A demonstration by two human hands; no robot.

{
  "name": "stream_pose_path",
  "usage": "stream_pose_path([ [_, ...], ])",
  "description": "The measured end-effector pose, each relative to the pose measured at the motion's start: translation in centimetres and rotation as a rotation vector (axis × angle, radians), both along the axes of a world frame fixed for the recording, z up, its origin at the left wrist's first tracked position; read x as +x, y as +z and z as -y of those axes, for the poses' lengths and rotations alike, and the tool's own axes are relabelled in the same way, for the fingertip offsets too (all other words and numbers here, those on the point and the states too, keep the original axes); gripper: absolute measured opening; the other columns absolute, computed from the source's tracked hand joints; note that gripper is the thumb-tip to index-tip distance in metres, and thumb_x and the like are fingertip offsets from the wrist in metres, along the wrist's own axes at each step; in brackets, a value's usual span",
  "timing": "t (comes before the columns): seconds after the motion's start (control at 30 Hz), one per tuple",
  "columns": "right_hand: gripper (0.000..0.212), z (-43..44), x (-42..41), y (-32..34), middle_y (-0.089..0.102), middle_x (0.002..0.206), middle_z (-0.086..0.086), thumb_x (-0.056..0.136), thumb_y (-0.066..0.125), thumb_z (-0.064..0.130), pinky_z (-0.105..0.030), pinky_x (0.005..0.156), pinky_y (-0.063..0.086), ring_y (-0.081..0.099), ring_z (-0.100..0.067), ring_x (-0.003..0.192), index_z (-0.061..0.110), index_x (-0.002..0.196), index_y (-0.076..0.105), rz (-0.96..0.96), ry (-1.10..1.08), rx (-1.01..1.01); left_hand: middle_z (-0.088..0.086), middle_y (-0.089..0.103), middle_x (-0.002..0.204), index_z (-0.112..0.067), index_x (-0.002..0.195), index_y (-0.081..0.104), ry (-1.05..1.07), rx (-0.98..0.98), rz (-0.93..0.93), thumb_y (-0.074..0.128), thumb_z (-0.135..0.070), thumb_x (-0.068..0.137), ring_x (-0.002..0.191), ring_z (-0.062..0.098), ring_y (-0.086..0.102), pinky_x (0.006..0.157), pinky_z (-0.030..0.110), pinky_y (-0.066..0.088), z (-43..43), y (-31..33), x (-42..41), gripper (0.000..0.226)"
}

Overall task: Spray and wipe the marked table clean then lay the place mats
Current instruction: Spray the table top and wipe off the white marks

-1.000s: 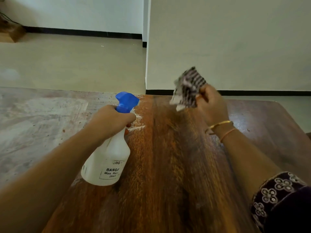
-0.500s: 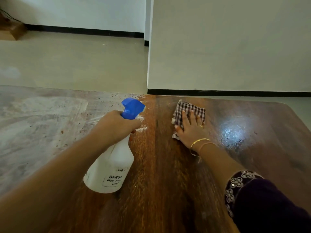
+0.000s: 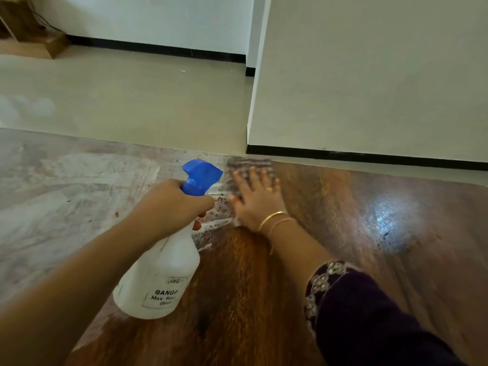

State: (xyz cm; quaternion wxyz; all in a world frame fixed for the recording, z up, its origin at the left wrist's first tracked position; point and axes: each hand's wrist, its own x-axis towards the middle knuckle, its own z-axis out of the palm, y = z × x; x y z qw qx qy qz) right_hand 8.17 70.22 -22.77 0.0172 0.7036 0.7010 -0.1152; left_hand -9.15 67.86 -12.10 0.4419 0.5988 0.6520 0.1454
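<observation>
The wooden table (image 3: pixel 330 233) fills the lower view. Its left half is smeared whitish and speckled, while its middle and right show bare brown wood. My left hand (image 3: pixel 171 204) grips the neck of a white spray bottle (image 3: pixel 158 281) with a blue trigger head, held above the table. My right hand (image 3: pixel 257 200) lies flat, fingers spread, pressing a checked cloth (image 3: pixel 244 167) onto the table near its far edge, at the border of the smeared part. The cloth is blurred from motion. No place mats are in view.
Beyond the table's far edge lies a pale tiled floor (image 3: pixel 132 101). A white wall corner (image 3: pixel 369 75) with a black skirting stands close behind the table on the right. A wooden piece of furniture (image 3: pixel 29 40) sits at the far left.
My right hand brought the cloth down from the air onto the table, then slid it left to the edge of the smeared area. The bottle stayed held in my left hand.
</observation>
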Motion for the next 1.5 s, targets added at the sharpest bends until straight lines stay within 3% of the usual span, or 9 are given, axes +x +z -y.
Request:
stream_pose_path([
  [0.17, 0.063, 1.9, 0.9, -0.9, 0.001, 0.16, -0.005, 0.097, 0.03, 0.038, -0.049, 0.117, -0.001, -0.003, -0.026, 0.147, 0.021, 0.151, 0.004, -0.015, 0.099, 0.076, 0.008, 0.071, 0.078, -0.01, 0.084, 0.063, -0.046, -0.043, 0.026, 0.065, -0.021, 0.079, 0.054, 0.013, 0.063, 0.059, 0.028, 0.054, -0.3, 0.6, 0.5, 0.012],
  [0.43, 0.061, 1.5, 14.6, -1.5, -0.007, 0.159, -0.009, 0.099, 0.026, 0.046, -0.052, 0.116, -0.002, -0.006, -0.033, 0.145, 0.026, 0.151, 0.002, -0.061, -0.664, -0.044, 0.006, 0.07, 0.072, -0.009, 0.083, 0.063, -0.143, -0.101, -0.042, 0.064, -0.019, 0.078, 0.052, 0.013, 0.062, 0.052, 0.023, 0.049, -1.8, 1.4, -0.4, 0.011],
  [0.67, 0.062, -3.1, -0.3, -0.7, -0.012, 0.159, -0.007, 0.098, 0.023, 0.041, -0.055, 0.114, -0.008, -0.012, -0.032, 0.145, 0.026, 0.15, -0.008, 0.006, -0.132, 0.051, 0.007, 0.072, 0.078, -0.009, 0.084, 0.063, -0.106, -0.1, -0.072, 0.064, -0.018, 0.078, 0.059, 0.018, 0.066, 0.061, 0.028, 0.056, -1.7, 1.6, -2.3, 0.011],
  [0.8, 0.057, -0.6, -5.1, -0.5, -0.006, 0.16, -0.004, 0.099, 0.02, 0.041, -0.05, 0.116, -0.008, -0.009, -0.026, 0.146, 0.024, 0.151, 0.003, -0.037, 0.149, 0.024, 0.009, 0.071, 0.081, -0.009, 0.085, 0.062, -0.099, -0.104, -0.103, 0.065, -0.018, 0.078, 0.063, 0.019, 0.066, 0.062, 0.029, 0.055, -1.2, 1.8, -3.2, 0.012],
  [1.03, 0.057, 3.3, 5.2, -0.8, -0.007, 0.16, -0.002, 0.1, 0.023, 0.038, -0.05, 0.116, -0.005, -0.008, -0.023, 0.147, 0.025, 0.151, 0.0, -0.029, -0.251, -0.004, 0.004, 0.072, 0.076, -0.01, 0.08, 0.063, -0.033, -0.075, -0.108, 0.065, -0.02, 0.078, 0.063, 0.018, 0.067, 0.064, 0.029, 0.056, -1.3, 2.2, -5.6, 0.01],
  [1.13, 0.056, 3.4, 5.0, -0.7, -0.004, 0.16, -0.004, 0.101, 0.022, 0.038, -0.048, 0.116, -0.006, -0.005, -0.025, 0.147, 0.024, 0.151, 0.002, -0.012, -0.274, -0.015, 0.005, 0.071, 0.069, -0.011, 0.073, 0.064, 0.005, 0.022, -0.166, 0.064, -0.026, 0.077, 0.064, 0.023, 0.065, 0.07, 0.034, 0.055, -1.4, 2.1, -5.6, 0.015],
  [1.2, 0.056, 3.4, 4.8, -0.7, -0.003, 0.16, -0.005, 0.101, 0.022, 0.037, -0.048, 0.116, -0.006, -0.004, -0.026, 0.147, 0.024, 0.151, 0.002, -0.002, -0.276, -0.009, 0.001, 0.067, 0.062, -0.013, 0.067, 0.061, 0.015, 0.078, -0.216, 0.062, -0.029, 0.078, 0.057, 0.019, 0.059, 0.062, 0.029, 0.05, -1.3, 2.2, -5.3, 0.019],
  [1.4, 0.056, 3.5, 4.7, -0.4, -0.006, 0.16, -0.006, 0.101, 0.021, 0.037, -0.049, 0.116, -0.005, -0.005, -0.026, 0.147, 0.023, 0.151, 0.0, 0.006, -0.276, -0.026, 0.006, 0.066, 0.071, -0.018, 0.078, 0.057, -0.007, 0.123, -0.011, 0.068, -0.029, 0.08, 0.06, 0.017, 0.063, 0.063, 0.027, 0.05, -1.3, 1.9, -4.3, 0.016],
  [1.5, 0.056, 3.5, 4.7, -0.5, -0.006, 0.16, -0.005, 0.101, 0.021, 0.038, -0.049, 0.116, -0.005, -0.005, -0.026, 0.147, 0.024, 0.151, 0.0, 0.01, -0.275, -0.026, -0.001, 0.066, 0.065, -0.017, 0.075, 0.059, 0.018, 0.18, -0.085, 0.067, -0.033, 0.08, 0.06, 0.018, 0.06, 0.063, 0.027, 0.05, -1.7, 1.5, -3.6, 0.018],
])
